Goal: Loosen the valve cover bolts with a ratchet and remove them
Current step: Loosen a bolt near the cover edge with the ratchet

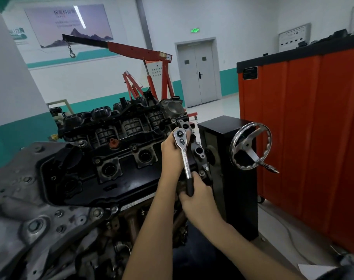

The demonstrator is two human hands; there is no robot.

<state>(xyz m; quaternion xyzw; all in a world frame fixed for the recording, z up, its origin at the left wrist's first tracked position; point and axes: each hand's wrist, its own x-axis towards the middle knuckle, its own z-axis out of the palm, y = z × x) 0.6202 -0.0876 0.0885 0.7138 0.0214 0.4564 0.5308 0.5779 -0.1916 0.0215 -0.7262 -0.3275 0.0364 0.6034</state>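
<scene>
Right hand [197, 196] closed round the black rubbery grip at the low end of the ratchet [185, 158]. The shaft is chrome and the head is round. My left hand [170, 153] curls about that head, at the right edge of the valve cover [131, 178], which is black moulded plastic. The bolt under the head is hidden. Other bolts [134, 148] sit in the cover, left of my grip. Plug wells [109, 169] are round and dark, contents unreadable. Beyond: a spoked steel handwheel [250, 146], an orange cabinet [303, 118], a red hoist [131, 48].

Black stand [238, 199] and handwheel [249, 147] crowd the valve cover [131, 178] at right; space above is open.
</scene>
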